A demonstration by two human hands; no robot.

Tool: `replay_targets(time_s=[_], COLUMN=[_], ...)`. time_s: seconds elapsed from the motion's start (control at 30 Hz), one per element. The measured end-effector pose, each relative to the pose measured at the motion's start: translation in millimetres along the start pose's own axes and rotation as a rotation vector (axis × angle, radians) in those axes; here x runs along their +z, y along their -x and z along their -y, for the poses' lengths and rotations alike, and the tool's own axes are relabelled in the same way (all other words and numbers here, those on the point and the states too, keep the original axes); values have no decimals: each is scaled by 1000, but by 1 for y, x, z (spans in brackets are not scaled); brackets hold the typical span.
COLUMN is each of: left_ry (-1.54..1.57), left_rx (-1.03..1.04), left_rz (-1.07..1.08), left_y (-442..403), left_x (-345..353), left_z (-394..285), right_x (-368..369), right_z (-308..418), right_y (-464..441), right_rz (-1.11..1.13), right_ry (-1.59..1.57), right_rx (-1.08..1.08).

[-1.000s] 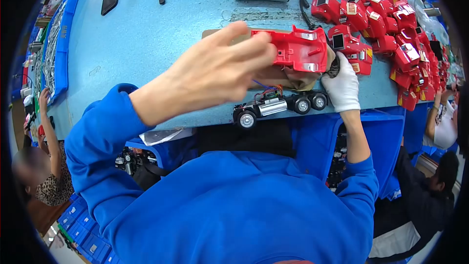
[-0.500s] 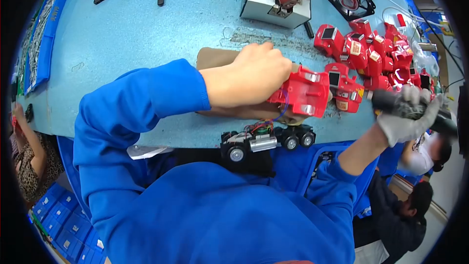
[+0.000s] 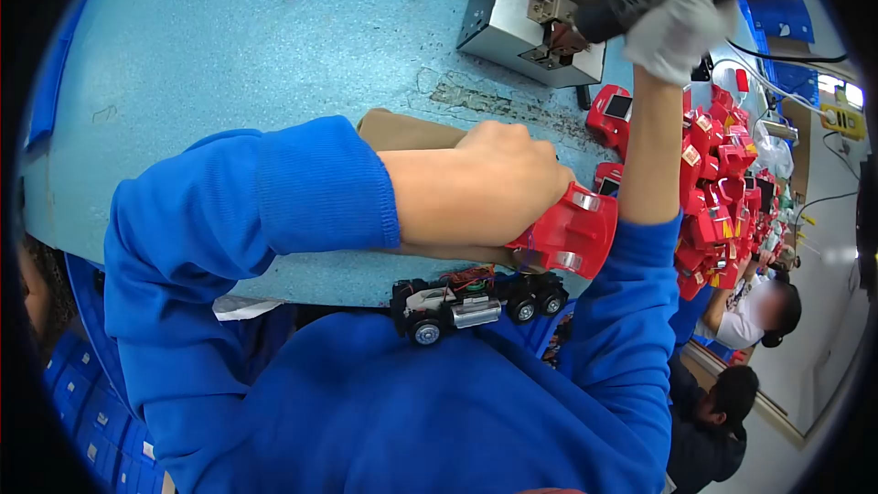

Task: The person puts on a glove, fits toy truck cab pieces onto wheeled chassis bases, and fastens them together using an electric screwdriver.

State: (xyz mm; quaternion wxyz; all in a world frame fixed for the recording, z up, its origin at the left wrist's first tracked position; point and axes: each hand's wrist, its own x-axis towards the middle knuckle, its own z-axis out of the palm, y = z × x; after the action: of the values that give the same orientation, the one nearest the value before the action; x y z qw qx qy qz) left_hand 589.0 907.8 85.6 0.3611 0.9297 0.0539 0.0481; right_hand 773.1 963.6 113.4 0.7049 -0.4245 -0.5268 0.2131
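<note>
Left hand (image 3: 508, 174), bare, curled over left end of red shell (image 3: 593, 227), clasping it; fingertips mostly hidden. Red shell lies at right end of brown pad (image 3: 407, 131) on blue table (image 3: 265, 64). Right hand (image 3: 677, 27), gloved, blurred, wrapped round dark tool (image 3: 601, 20), tip by metal box (image 3: 503, 23); contact unclear. Black wheeled chassis (image 3: 476, 305) sits nearer body than shell. Heap of red parts (image 3: 722, 187) lies farther right.
</note>
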Motion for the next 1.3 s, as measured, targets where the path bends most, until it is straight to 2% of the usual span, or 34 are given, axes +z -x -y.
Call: replay_targets(time_s=[0.03,0.1,0.17,0.2,0.3,0.33,0.4,0.47,0.5,0.57,0.6,0.67,0.7,0.77,0.83,0.87,0.93,1.03,1.07,1.1,1.17,1.23,1.3], left_ry=[-12,-35,-51,-58,17,7,-3,0,-5,-3,-1,22,38,37,30,28,34,35,21,7,12,-1,-22], left_rx=[-10,-23,-39,-46,-57,-62,-56,-33,-19,-20,-26,-37,-44,-46,-39,-33,-22,-13,-15,-15,24,60,81], left_rz=[36,119,189,225,153,168,210,167,141,136,130,147,163,181,172,155,139,142,138,140,68,29,8], left_y=[0,-3,-7,-8,-6,-6,-7,-7,-7,-6,-6,-7,-6,-7,-7,-7,-7,-7,-7,-7,-6,-4,-3], left_x=[-2,-7,-6,-5,-3,-5,-9,-3,-1,0,0,-3,-3,-4,-4,-3,-2,-2,-2,-1,6,9,9], left_z=[0,-2,-1,-1,1,2,0,0,1,1,1,2,1,1,1,1,2,3,3,3,5,5,7], right_x=[-9,6,6,9,-10,-26,-57,-72,-62,-21,-24,-24,-27,-22,4,5,-4,18,-22,-11,-20,-21,-29], right_z=[-11,14,17,20,25,39,64,55,50,65,53,29,21,9,10,9,10,19,14,24,23,37,63], right_y=[2,19,28,31,23,3,-65,-91,-65,-34,-43,-37,-40,-40,-29,-26,-30,12,6,23,42,55,60], right_rz=[-70,-37,33,33,287,468,978,1030,759,421,428,388,497,508,416,333,376,-99,-107,-174,-34,-17,38], right_ry=[51,33,341,267,-183,-285,-409,-523,-609,-236,-234,-129,-228,-283,-265,-235,-164,332,41,298,425,522,896], right_rx=[-57,-152,-352,-286,-179,-95,6,-81,-16,84,127,73,162,214,93,138,222,-240,-49,-151,-442,-509,-662])
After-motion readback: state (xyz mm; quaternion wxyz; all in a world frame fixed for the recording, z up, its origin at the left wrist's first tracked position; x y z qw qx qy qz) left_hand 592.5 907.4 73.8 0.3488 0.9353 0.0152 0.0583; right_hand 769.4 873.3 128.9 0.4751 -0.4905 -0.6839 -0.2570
